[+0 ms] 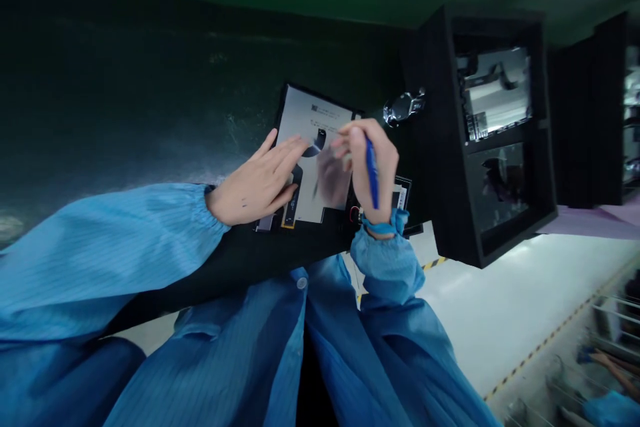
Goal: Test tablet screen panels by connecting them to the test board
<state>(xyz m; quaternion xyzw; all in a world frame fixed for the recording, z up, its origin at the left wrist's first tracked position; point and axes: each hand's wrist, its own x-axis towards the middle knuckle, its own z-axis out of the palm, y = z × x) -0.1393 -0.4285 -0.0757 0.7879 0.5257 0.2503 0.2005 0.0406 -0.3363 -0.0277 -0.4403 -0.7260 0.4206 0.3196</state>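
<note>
A flat display panel with a pale grey back (330, 109) lies tilted on the dark work surface, small printed text and a code near its far edge. Across its left part my left hand (260, 180) rests flat with fingers stretched, the fingertips by a black curved flex strip (321, 140) on the panel. My right hand (375, 153) hovers over the panel's right side, its fingers curled and somewhat blurred. A slim blue pen (372, 173) is held in it, slanting back toward the wrist. Whatever the right fingertips touch is too blurred to tell.
Right of the panel stands a black divided tray (457, 207) holding panel parts. Beside it lies a watch (401, 108) with a metal strap. Another small framed part (401, 192) sits partly behind my right wrist. A second black box (580, 120) is farther right, with a person's blue sleeve (613, 408) below.
</note>
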